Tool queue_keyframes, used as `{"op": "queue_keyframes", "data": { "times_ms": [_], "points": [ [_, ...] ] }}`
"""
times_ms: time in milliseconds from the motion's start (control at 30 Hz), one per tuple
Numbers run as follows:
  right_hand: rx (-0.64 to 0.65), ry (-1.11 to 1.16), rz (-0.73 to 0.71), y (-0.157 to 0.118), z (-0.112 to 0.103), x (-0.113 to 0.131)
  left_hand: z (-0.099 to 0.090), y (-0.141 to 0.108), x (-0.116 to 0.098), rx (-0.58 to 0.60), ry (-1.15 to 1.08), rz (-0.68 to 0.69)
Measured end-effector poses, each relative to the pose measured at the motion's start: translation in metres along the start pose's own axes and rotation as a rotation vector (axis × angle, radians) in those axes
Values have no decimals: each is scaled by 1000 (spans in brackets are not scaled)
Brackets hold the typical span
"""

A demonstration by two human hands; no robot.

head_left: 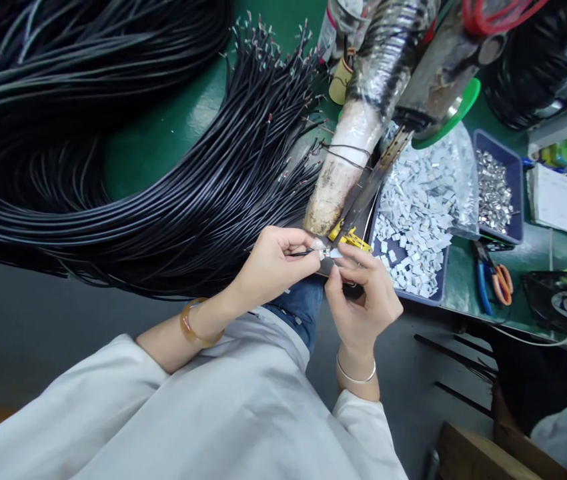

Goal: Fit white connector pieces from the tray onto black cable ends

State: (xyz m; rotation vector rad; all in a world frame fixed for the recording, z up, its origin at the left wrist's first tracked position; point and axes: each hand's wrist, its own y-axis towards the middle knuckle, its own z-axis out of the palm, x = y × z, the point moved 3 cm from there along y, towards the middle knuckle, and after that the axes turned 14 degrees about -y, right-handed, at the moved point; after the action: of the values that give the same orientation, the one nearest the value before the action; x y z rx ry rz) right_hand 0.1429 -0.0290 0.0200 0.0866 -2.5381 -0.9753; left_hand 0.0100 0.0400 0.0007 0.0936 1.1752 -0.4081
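Cables (178, 220): lay across the left of the table (133, 160), curving toward the pipe (351, 143).
Pipe: slanted between cables and tray (444, 280), ending just beyond left hand (278, 260) and right hand (366, 300).
Tray: stood right of the pipe, holding small pieces (416, 213).
Box (517, 183): sat right of the tray, holding small parts (494, 190).
Pliers (484, 287): lay before the box, right of the tray.
Notepad (561, 200): lay right of the box.

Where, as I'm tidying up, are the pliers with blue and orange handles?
In the head view, the pliers lie at right on the green table, near its front edge, below the metal-parts bin.
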Motion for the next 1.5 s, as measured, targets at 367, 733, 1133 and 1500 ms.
{"op": "queue_keyframes", "data": {
  "times_ms": [367, 733, 1133, 1500],
  "points": [
    [-372, 24, 43, -6, -34, -11, -2, -15, 5, 250, 197, -30],
    [-34, 84, 310, -11, -30, -4, -36, -21, -20, 42, 708, 466],
    [-133, -337, 313, 1, -53, -48, -65, -21, -30, -167, 1068, 591],
    [489, -718, 158, 33, -8, -86, -21, -39, -47, 109, -16, 195]
  ]
}}
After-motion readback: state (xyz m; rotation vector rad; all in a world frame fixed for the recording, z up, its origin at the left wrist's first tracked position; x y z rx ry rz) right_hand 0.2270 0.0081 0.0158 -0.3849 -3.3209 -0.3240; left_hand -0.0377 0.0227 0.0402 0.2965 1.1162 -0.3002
